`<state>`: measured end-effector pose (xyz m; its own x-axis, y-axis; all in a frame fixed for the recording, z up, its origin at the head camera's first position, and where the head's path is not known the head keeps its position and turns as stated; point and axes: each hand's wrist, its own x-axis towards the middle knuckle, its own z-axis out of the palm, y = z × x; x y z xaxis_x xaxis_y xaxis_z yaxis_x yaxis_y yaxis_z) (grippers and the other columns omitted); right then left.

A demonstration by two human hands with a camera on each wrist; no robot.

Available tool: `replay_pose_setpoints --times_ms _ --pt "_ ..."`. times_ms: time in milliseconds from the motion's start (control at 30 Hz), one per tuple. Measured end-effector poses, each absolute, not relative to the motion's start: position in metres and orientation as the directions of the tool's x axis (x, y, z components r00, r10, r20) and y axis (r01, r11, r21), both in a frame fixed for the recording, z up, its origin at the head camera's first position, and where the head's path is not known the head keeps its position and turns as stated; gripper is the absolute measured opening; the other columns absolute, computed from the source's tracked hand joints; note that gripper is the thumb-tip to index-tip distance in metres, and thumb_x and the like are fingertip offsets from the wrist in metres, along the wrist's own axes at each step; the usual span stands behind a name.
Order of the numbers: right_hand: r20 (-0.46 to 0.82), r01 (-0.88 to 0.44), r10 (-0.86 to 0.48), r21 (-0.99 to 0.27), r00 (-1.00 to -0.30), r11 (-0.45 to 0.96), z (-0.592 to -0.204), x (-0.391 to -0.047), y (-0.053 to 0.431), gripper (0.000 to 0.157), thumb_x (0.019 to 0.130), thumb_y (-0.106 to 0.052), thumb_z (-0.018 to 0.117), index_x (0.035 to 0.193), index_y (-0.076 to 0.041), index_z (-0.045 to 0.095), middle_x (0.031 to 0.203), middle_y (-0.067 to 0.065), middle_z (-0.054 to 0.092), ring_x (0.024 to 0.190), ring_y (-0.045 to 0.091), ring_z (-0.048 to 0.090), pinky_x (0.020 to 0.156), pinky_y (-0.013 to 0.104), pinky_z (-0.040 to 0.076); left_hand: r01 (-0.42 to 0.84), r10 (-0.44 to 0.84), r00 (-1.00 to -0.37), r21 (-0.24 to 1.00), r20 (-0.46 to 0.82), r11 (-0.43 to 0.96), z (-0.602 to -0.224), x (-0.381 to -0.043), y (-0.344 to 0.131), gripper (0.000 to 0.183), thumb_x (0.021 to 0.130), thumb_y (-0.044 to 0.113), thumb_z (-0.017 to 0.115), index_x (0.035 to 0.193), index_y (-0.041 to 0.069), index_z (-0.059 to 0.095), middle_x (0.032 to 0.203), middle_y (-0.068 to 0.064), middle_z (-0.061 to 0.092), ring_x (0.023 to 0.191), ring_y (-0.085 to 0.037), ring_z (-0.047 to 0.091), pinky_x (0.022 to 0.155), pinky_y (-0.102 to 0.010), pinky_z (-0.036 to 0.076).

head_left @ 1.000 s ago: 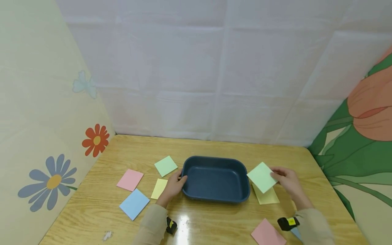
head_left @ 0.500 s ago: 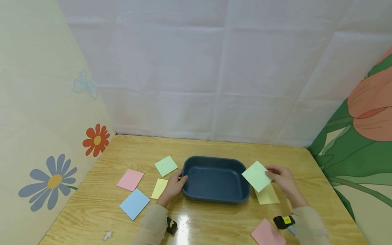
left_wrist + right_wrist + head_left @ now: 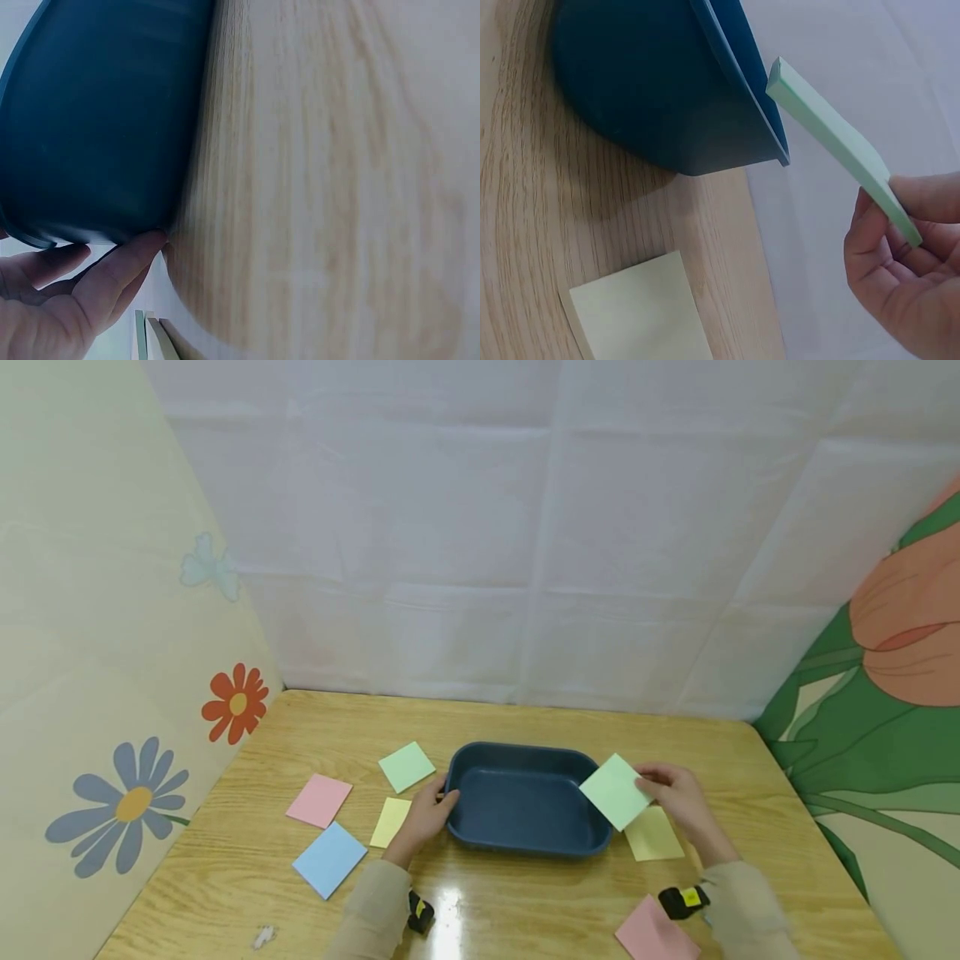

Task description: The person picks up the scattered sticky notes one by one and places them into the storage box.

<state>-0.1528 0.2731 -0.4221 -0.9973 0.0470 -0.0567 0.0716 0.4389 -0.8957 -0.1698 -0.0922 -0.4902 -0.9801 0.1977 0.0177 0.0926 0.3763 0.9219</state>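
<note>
A dark blue rectangular bin (image 3: pixel 528 802) with rounded corners stands on the table, its inside bare in the head view. My left hand (image 3: pixel 426 817) grips its left end, thumb over the rim and fingers against the outer wall, as the left wrist view also shows. At the other end, my right hand (image 3: pixel 678 797) pinches a light green sticky-note pad (image 3: pixel 617 792) by one corner between thumb and fingers. That pad is tilted above the bin's right rim, its far corner over the opening. Below the right hand lies a yellow sticky-note pad (image 3: pixel 654 835) on the wood.
Left of the bin lie pads in green (image 3: pixel 407 767), pink (image 3: pixel 318 801), blue (image 3: pixel 330 860) and yellow (image 3: pixel 390 822). A pink pad (image 3: pixel 657 931) sits near the front right, beside a blue one mostly under the right sleeve. A white cloth (image 3: pixel 480 527) hangs behind the table.
My right hand has moved left with the green sticky-note pad, from beside the bin to over its right rim. More of the yellow pad below shows. The left hand and bin have stayed put.
</note>
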Motion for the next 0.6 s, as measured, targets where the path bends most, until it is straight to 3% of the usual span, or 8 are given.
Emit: replay_pose_setpoints --times_ms 600 --pt "-0.042 0.039 0.002 -0.899 -0.999 0.435 -0.425 -0.16 0.25 0.027 0.088 0.002 0.054 0.11 0.017 0.055 0.092 0.016 0.061 0.071 0.012 0.056 0.06 0.029 0.052 0.101 0.193 -0.981 0.919 0.028 0.381 -0.491 -0.17 -0.093 0.042 0.095 0.01 0.047 0.132 -0.009 0.041 0.122 -0.027 0.051 0.103 -0.038 0.054 0.079 -0.043 0.05"
